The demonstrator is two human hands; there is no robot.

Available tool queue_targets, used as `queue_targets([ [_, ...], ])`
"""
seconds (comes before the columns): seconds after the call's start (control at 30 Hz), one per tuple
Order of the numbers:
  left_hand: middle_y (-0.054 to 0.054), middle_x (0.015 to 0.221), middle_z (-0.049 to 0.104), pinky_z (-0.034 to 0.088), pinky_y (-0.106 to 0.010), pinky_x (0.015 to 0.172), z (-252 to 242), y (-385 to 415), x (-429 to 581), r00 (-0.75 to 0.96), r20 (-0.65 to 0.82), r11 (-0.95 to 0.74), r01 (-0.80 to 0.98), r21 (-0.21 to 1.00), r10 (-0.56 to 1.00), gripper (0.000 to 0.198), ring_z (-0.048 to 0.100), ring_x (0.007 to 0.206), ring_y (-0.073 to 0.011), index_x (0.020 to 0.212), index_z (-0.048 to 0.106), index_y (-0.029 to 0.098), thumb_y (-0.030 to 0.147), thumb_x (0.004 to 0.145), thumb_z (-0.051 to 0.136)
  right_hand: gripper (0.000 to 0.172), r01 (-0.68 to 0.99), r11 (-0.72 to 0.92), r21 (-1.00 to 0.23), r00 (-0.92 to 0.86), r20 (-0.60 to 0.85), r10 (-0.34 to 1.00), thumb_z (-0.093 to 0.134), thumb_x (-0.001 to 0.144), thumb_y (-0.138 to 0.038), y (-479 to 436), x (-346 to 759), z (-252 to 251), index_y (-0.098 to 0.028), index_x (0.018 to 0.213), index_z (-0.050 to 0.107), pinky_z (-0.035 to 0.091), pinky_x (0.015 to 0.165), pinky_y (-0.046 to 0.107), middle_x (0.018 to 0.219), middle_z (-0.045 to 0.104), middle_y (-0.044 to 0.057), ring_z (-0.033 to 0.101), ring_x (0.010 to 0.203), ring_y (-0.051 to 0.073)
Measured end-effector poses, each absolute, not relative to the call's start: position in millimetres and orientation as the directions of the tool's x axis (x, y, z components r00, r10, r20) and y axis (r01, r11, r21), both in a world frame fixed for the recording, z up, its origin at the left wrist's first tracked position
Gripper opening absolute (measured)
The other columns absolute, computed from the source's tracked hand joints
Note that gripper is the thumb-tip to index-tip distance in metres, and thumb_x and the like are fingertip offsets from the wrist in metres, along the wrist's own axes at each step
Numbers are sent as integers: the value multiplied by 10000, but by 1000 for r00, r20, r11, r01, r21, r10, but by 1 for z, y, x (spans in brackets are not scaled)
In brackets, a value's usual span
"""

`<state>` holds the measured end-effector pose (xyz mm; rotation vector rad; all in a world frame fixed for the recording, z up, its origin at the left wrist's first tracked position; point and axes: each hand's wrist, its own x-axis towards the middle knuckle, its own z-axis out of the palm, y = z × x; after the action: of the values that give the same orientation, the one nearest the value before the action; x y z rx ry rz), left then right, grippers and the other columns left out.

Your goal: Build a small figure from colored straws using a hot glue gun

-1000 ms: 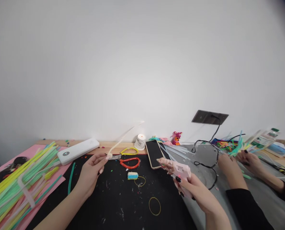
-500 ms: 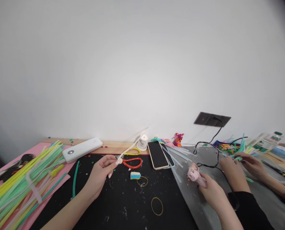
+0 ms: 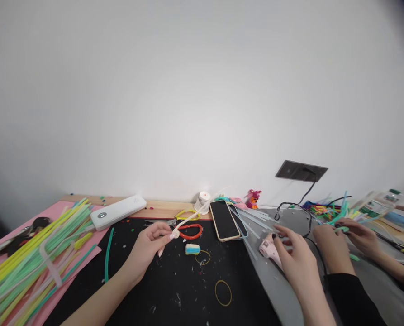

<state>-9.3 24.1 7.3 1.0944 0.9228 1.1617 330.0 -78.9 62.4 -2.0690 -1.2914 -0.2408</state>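
My left hand [image 3: 153, 250] pinches the coiled end of a white pipe cleaner [image 3: 192, 216]; its free length points up and right, past the small white cup. Over on the right, a pink tool that looks like a glue gun [image 3: 269, 248] lies on the grey mat. My right hand [image 3: 296, 256] is beside and partly over it, with the fingers spread and not wrapped around it; its handle is mostly hidden. Just beyond the pinched end are red-handled scissors [image 3: 192, 232], and a small blue-and-white block [image 3: 192, 249] lies nearby on the black mat.
Pipe cleaner bundles [image 3: 49, 258] lie left, beside a white power bank [image 3: 118, 212]. A phone [image 3: 224, 221], a white cup [image 3: 202, 202] and a pink figurine [image 3: 252, 199] stand toward the wall. A co-worker's hands [image 3: 335, 244] work close on the right, near a black cord [image 3: 295, 204].
My right hand has let go of the pink glue gun, which now rests on the grey mat. My left hand has shifted slightly right, and the pipe cleaner tilts lower.
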Motion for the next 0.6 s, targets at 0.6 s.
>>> queue_targets([
  [0.6, 0, 641, 675, 341, -179, 353, 1, 30, -9, 137, 50, -42, -63, 997, 989, 268, 462, 410, -82, 715, 637, 173, 360, 608, 797, 271, 803, 542, -247, -248, 689, 681, 496, 886, -80, 9, 193, 19, -231, 1041, 660, 392, 1022, 506, 1029, 717, 61, 582, 1125, 256],
])
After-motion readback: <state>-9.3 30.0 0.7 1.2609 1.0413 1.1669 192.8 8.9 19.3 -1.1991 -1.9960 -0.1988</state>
